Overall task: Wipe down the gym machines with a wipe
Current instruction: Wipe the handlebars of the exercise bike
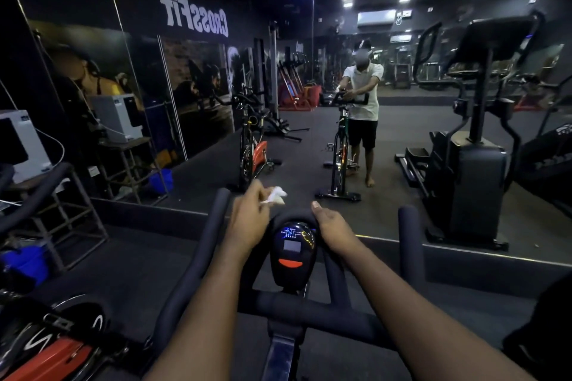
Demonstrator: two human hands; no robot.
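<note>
Curling round its top edge, the right hand (332, 226) is clamped on the black oval bike console (292, 257); a crumpled white wipe (276, 195) is pinched in the left hand (247, 221).

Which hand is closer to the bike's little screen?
Right. The right hand grips the console at its top right edge; the left hand is raised beside its left side, pinching the wipe.
</note>
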